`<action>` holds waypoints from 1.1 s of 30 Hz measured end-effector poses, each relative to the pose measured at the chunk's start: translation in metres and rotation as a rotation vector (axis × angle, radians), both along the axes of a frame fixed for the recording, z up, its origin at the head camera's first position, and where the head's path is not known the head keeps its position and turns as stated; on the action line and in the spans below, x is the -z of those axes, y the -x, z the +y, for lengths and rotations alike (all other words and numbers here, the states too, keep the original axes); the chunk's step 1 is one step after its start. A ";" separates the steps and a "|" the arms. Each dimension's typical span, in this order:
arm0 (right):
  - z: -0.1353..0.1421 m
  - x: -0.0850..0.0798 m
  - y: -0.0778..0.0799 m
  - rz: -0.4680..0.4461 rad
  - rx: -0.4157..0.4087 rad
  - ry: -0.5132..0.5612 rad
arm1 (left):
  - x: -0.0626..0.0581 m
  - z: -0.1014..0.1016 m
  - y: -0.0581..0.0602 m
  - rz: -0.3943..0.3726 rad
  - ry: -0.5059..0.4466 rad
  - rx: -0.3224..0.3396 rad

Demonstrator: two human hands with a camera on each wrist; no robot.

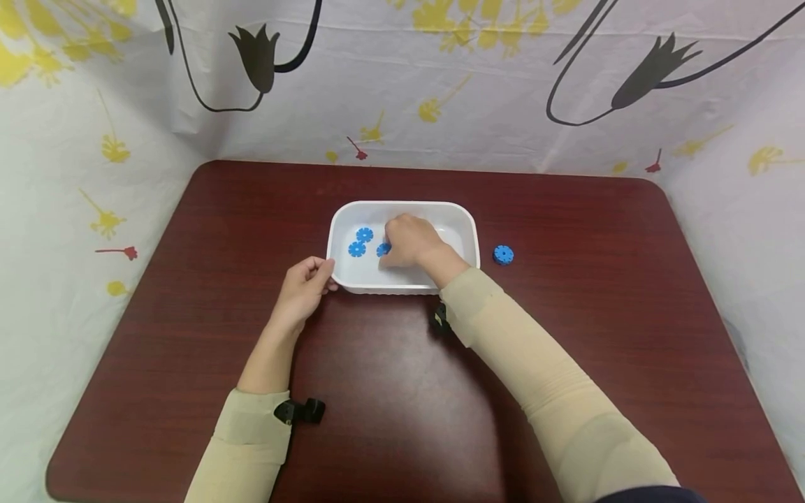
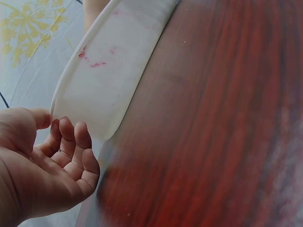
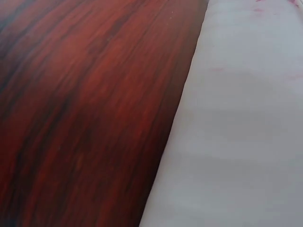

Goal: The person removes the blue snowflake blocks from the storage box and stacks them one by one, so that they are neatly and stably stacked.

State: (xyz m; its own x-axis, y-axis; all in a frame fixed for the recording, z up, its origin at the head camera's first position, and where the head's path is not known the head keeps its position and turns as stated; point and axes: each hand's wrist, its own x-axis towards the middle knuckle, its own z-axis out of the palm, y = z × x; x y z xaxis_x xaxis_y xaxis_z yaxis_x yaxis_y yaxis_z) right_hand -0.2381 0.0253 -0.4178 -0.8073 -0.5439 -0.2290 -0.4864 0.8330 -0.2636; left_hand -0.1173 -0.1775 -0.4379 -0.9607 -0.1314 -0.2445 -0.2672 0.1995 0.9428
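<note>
A white plastic tray (image 1: 402,287) stands on the table, with blue notched plastic discs (image 1: 357,249) lying inside on its left. My left hand (image 1: 305,288) pinches the tray's left rim near its front corner, thumb above and fingers below, as the left wrist view also shows at the tray wall (image 2: 109,61). Inside the tray, my right hand (image 1: 411,242) has its thumb and fingers curled round another blue disc (image 1: 382,249), which is partly hidden. The right wrist view shows the tray's outer wall (image 3: 236,118) but not the hand.
To the right of the tray, a small stack of blue discs (image 1: 503,254) sits on the dark red wooden table (image 1: 402,370). A patterned white cloth (image 1: 390,126) hangs behind the table and along its sides. Black wrist cameras (image 1: 302,411) are strapped to the sleeves.
</note>
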 end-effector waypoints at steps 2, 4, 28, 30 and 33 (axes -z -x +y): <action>0.000 0.000 0.000 -0.003 0.002 -0.005 | 0.000 0.000 0.000 0.001 0.001 0.000; 0.000 0.000 0.000 -0.007 0.003 -0.004 | 0.000 0.000 0.000 0.001 0.001 -0.002; 0.000 -0.004 0.000 -0.020 -0.030 0.012 | -0.001 0.001 0.000 0.011 -0.009 -0.004; 0.001 -0.003 -0.001 -0.010 -0.022 0.010 | -0.001 0.001 0.000 0.007 -0.007 -0.005; 0.001 -0.001 -0.001 0.001 -0.011 0.002 | 0.000 0.001 -0.001 0.004 -0.008 -0.006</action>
State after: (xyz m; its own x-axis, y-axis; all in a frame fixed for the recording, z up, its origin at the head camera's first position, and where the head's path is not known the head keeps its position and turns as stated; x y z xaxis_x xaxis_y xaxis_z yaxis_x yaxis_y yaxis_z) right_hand -0.2369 0.0265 -0.4166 -0.8014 -0.5533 -0.2271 -0.4961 0.8270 -0.2644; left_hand -0.1164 -0.1768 -0.4377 -0.9608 -0.1352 -0.2419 -0.2648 0.1905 0.9453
